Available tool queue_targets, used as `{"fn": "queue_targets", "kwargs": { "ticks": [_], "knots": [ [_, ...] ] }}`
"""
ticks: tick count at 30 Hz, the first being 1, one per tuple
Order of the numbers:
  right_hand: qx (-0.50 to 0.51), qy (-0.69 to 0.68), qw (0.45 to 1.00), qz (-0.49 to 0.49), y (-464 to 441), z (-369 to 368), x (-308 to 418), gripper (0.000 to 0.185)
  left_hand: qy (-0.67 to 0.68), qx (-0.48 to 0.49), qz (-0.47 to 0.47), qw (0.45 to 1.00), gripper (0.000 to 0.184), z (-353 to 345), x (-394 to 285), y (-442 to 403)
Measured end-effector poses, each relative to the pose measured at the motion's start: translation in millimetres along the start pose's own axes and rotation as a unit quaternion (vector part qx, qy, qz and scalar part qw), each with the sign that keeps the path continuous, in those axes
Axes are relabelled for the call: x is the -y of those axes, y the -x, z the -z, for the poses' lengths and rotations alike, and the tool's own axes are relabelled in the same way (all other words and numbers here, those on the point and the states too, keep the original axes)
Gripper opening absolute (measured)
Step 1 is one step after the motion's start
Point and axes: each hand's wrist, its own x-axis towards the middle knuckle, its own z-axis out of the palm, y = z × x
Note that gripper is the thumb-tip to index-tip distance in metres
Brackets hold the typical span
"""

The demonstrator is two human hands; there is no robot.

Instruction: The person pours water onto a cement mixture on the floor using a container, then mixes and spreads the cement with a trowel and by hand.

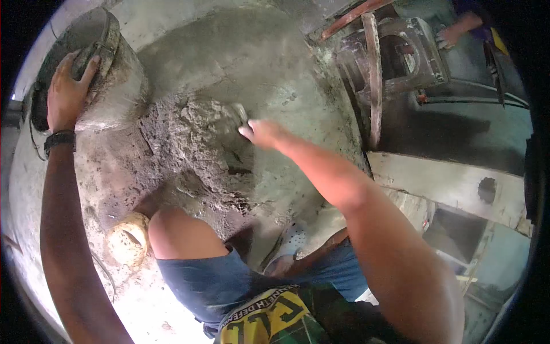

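My left hand grips the rim of a cement-caked bucket, which tilts on its side at the upper left. A dark band is on that wrist. My right hand is closed round the handle of what looks like a trowel, blurred and partly hidden at the mortar. Wet grey mortar lies in a rough heap on the floor between the bucket and my right hand.
A crusted, pale round container stands beside my knee. To the right are a wooden bar, a grimy frame with an oval opening and a pale board. Another person's hand shows at the upper right.
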Motion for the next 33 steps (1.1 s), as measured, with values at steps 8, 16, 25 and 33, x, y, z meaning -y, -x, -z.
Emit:
{"fn": "queue_targets", "kwargs": {
  "ticks": [8, 16, 25, 33],
  "knots": [
    [-0.015, 0.111, 0.994, -0.017, 169.2, 12.2, -8.2, 0.053, -0.007, -0.004, -0.015, 1.0, 0.077, 0.2, -3.4, 0.9],
    [-0.147, -0.014, 0.986, -0.083, -31.6, 85.5, -5.4, 0.066, 0.016, -0.027, -0.029, 0.999, 0.078, -6.7, 4.0, 3.4],
    [-0.044, 0.066, 0.996, 0.038, -144.4, 66.5, 56.6, 0.067, 0.015, -0.031, -0.057, 0.998, 0.074, -12.1, 12.4, -1.4],
    [0.025, 0.07, 0.992, 0.103, -4.6, 16.9, 27.2, 0.064, -0.029, -0.044, -0.049, 0.997, 0.081, -1.5, -0.4, 3.0]
  ]
}}
